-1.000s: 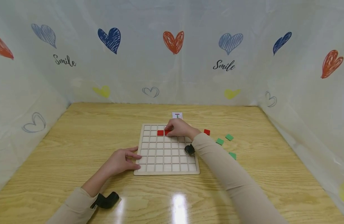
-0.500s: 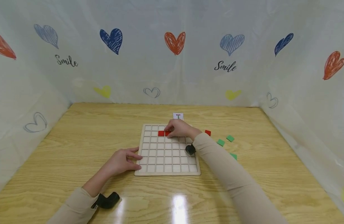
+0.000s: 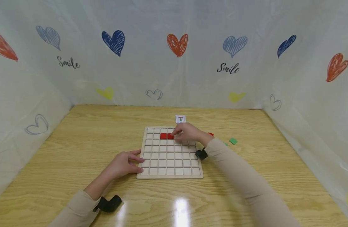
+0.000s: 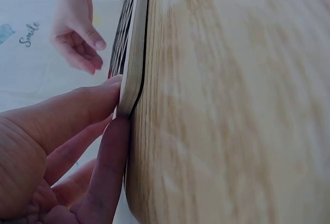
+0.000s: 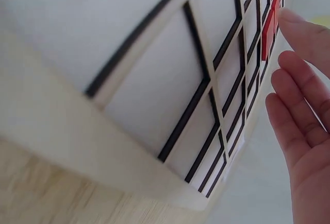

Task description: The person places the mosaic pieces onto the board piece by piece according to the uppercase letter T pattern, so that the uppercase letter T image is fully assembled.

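Beyond the table (image 3: 91, 132), a heart-printed sheet (image 3: 145, 69) filled the far side. The right sleeve (image 3: 250, 186) and the left sleeve (image 3: 76, 208) were cut off at the near edge. Between them lay the gridded board (image 3: 170, 163), some far right cells hidden by the right hand (image 3: 188, 132), whose grip was loose and wide. The left hand's (image 3: 124, 164) grip was wide too, fingertips against the board's left rim. A black mount (image 3: 201, 154) at the right cuff covered some right rim. Past the board, a small card's (image 3: 180, 118) marks were tiny. Two red tiles (image 3: 163, 136) sat side by side in the second row from the far edge; I could not tell whether a right fingertip touched one. To the right, the wrist partly hid a loose red tile (image 3: 210, 134), the sleeve most of a green tile (image 3: 225, 143).
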Demonstrator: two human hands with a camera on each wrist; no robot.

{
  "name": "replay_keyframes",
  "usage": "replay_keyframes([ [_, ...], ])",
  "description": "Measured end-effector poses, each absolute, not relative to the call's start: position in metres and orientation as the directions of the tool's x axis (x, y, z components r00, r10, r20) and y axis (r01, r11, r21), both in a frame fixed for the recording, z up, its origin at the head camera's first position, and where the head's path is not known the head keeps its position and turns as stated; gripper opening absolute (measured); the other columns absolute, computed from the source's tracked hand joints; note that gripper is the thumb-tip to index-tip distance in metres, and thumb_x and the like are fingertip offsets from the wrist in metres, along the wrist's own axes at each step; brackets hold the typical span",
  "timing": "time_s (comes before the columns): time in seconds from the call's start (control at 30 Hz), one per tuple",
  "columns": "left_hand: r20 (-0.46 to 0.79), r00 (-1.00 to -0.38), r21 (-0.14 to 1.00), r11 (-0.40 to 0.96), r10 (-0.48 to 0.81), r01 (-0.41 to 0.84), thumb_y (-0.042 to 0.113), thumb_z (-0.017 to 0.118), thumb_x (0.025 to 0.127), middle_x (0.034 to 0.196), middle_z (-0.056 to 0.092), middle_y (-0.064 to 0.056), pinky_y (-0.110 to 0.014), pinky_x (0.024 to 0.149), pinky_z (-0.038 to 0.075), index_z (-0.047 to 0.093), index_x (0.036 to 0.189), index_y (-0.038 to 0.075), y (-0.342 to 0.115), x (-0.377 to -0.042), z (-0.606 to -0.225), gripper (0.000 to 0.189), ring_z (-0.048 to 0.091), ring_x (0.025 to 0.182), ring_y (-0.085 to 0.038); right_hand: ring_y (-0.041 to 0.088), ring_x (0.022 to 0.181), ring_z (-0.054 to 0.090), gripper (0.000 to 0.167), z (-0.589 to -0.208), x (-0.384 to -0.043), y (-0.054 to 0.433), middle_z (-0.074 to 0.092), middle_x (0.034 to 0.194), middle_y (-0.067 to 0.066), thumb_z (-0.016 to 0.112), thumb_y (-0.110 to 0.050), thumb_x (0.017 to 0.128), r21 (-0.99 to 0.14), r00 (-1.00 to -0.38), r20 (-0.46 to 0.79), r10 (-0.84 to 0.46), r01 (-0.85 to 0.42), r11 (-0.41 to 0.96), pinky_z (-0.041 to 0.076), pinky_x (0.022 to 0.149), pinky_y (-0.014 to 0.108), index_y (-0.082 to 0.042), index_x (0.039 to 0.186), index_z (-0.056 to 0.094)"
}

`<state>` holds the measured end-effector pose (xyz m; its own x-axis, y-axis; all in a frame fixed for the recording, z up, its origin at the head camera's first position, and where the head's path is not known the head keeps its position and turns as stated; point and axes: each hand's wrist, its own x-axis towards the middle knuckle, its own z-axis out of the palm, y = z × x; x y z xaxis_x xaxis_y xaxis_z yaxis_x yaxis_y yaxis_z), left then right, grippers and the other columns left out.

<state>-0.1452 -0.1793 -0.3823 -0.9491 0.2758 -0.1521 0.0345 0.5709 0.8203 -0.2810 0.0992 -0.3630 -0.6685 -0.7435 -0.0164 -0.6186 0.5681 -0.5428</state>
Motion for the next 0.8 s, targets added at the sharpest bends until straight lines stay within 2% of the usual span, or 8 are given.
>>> replay_keyframes([
  [0.2, -0.157, -0.951, 0.817, 0.577, 0.267, 0.027, 0.008, 0.08, 0.072, 0.14, 0.039, -0.023, -0.026, 0.068, 0.051, 0.07, 0.102, -0.003, -0.178, -0.144, -0.381, 0.034, 0.065, 0.074, -0.012, 0.02, 0.095, 0.058, 0.027, -0.363, -0.275, 0.11, 0.063, 0.098, 0.006, 0.074, -0.005, 0.079, -0.549, -0.647, 0.026, -0.762, -0.646, 0.53, 0.045, 0.084, 0.031, -0.002, 0.105, 0.07],
  [0.47, -0.14, -0.949, 0.816, 0.576, 0.282, 0.051, 0.009, 0.08, 0.072, 0.139, 0.04, -0.024, -0.025, 0.065, 0.049, 0.07, 0.102, -0.003, -0.18, -0.145, -0.381, 0.034, 0.063, 0.07, -0.012, 0.023, 0.094, 0.057, 0.024, -0.361, -0.268, 0.121, 0.062, 0.097, 0.007, 0.071, -0.005, 0.082, -0.522, -0.643, 0.04, -0.765, -0.666, 0.533, 0.046, 0.083, 0.036, -0.003, 0.105, 0.071],
  [0.8, -0.143, -0.948, 0.83, 0.555, 0.286, 0.042, 0.008, 0.08, 0.072, 0.14, 0.038, -0.024, -0.025, 0.065, 0.05, 0.07, 0.102, -0.004, -0.18, -0.146, -0.384, 0.035, 0.064, 0.071, -0.012, 0.02, 0.095, 0.058, 0.022, -0.363, -0.26, 0.135, 0.062, 0.098, 0.005, 0.07, -0.004, 0.083, -0.524, -0.644, 0.06, -0.763, -0.671, 0.525, 0.046, 0.083, 0.038, -0.003, 0.105, 0.071],
])
